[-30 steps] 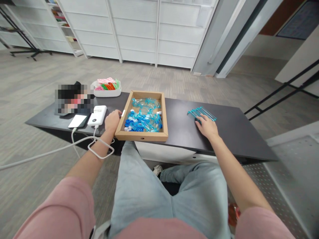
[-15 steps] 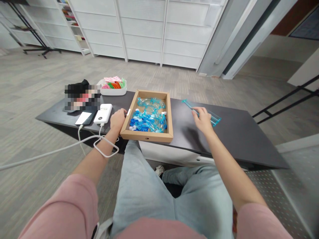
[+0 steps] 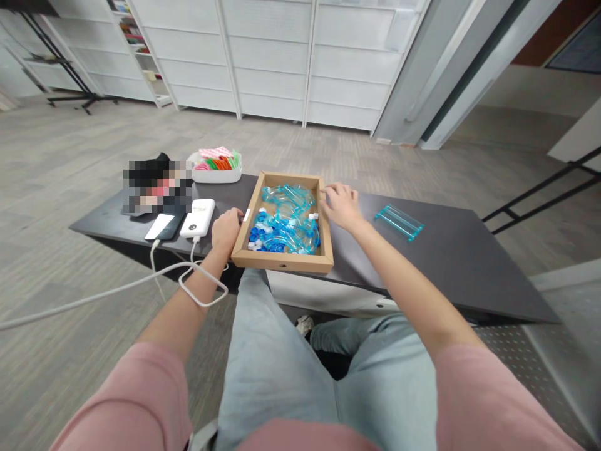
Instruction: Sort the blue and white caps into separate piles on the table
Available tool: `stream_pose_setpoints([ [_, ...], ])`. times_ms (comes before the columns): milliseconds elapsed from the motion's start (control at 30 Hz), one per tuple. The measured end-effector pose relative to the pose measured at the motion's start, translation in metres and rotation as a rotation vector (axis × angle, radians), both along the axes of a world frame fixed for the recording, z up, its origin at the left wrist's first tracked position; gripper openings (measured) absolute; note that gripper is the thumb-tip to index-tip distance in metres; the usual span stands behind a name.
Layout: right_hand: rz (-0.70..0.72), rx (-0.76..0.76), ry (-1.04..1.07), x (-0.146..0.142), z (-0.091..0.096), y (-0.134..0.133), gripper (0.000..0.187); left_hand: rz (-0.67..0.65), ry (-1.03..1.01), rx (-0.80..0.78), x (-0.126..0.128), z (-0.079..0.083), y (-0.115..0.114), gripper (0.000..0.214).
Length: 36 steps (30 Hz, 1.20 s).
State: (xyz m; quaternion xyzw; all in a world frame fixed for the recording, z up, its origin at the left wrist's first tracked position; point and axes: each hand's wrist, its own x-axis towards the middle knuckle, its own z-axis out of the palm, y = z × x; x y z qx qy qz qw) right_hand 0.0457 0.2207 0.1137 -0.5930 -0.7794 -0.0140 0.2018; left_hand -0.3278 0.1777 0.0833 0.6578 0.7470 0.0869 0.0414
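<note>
A shallow cardboard box [image 3: 282, 262] lies on the dark tabletop in front of me. It holds clear blue curved plastic track pieces [image 3: 288, 197] and small blue and white connectors [image 3: 267, 241]. My left hand [image 3: 226, 229] is closed, its curled fingers against the left wall of the box. At the right rim is my right hand [image 3: 342, 203], fingers apart and bent toward the box, with nothing visible in them. To its right, a clear blue straight track piece [image 3: 400, 222] rests flat on the table.
Left of the box are a white power bank [image 3: 198, 218], a dark phone [image 3: 165, 228] and white cables [image 3: 117, 294]. A white tray [image 3: 216, 175] of colourful strips stands behind them. The dark table [image 3: 479, 269] extends to the right.
My right hand has let go of the straight track piece, which now lies on the table, and has moved left to the box rim. My left hand stays beside the box.
</note>
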Motion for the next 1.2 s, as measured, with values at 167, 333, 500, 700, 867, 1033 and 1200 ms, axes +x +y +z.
stream_pose_setpoints([
  [167,-0.316,-0.061,-0.03,0.125,-0.014,-0.056,0.055,-0.011,-0.014,0.021,0.0,-0.004,0.0,0.041],
  [333,-0.411,-0.181,-0.007,0.198,-0.032,-0.105,0.048,-0.013,-0.025,0.018,0.001,-0.002,-0.003,0.043],
  [500,-0.419,-0.165,0.039,0.195,-0.036,-0.113,0.051,-0.012,-0.023,0.009,0.003,0.002,-0.005,0.043],
  [700,-0.42,-0.257,0.011,0.188,-0.033,-0.103,0.043,-0.003,-0.033,0.006,0.003,0.004,-0.005,0.041],
  [867,-0.326,-0.237,0.019,0.202,-0.04,-0.095,0.022,-0.001,-0.041,0.011,0.003,0.003,-0.005,0.04],
  [1033,-0.235,-0.217,0.093,0.199,-0.034,-0.086,0.014,-0.005,-0.05,0.026,0.003,0.001,-0.005,0.039],
  [1200,-0.297,-0.233,0.071,0.181,-0.017,-0.083,0.007,0.001,-0.066,0.014,0.003,0.002,-0.004,0.038],
])
